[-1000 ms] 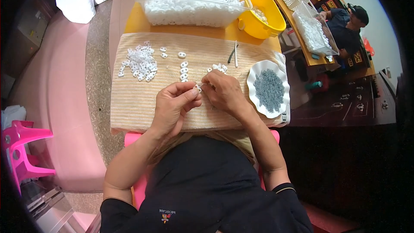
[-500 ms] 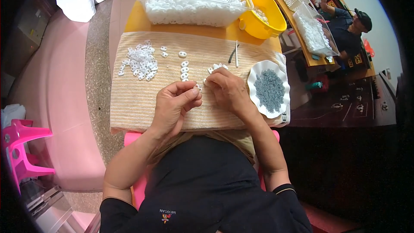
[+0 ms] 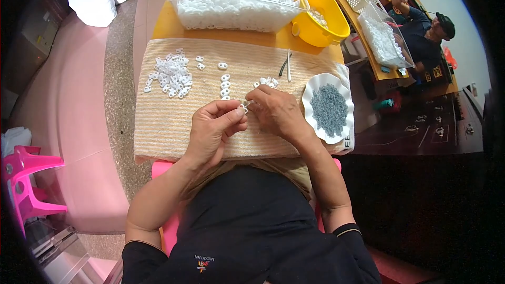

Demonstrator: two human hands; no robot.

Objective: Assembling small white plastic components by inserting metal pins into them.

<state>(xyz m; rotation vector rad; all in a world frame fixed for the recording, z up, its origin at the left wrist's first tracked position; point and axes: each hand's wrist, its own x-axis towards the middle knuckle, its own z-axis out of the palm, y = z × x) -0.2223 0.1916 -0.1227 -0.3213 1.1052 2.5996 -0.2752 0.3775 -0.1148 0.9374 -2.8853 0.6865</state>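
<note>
Pinching a small white piece point(image 3: 243, 109) between thumb and forefinger, the left hand point(image 3: 216, 125) is closed at the tips, other fingers curled beneath. Right hand point(image 3: 273, 109): fingers drawn together, tips just right of that piece; a pale bit shows there, but cannot tell whether it is a separate part in the grip. The piece sits at the left hand's fingertips, between both hands, probably so that one steadies while the other does the finer work. Striped cloth point(image 3: 173, 132) covers the near part of the counter point(image 3: 161, 27), presumably to stop small parts rolling. Far of the hands, a row of white two-holed pieces point(image 3: 225, 86) runs in line, perhaps spaced for easy picking or counting. Loose white pile point(image 3: 171, 76) lies farther left; a smaller white cluster point(image 3: 268, 81) lies just beyond the right hand. To the right, a ruffled white dish point(image 3: 308, 120) contains grey slivers point(image 3: 329, 108), likely kept within that hand's reach.
</note>
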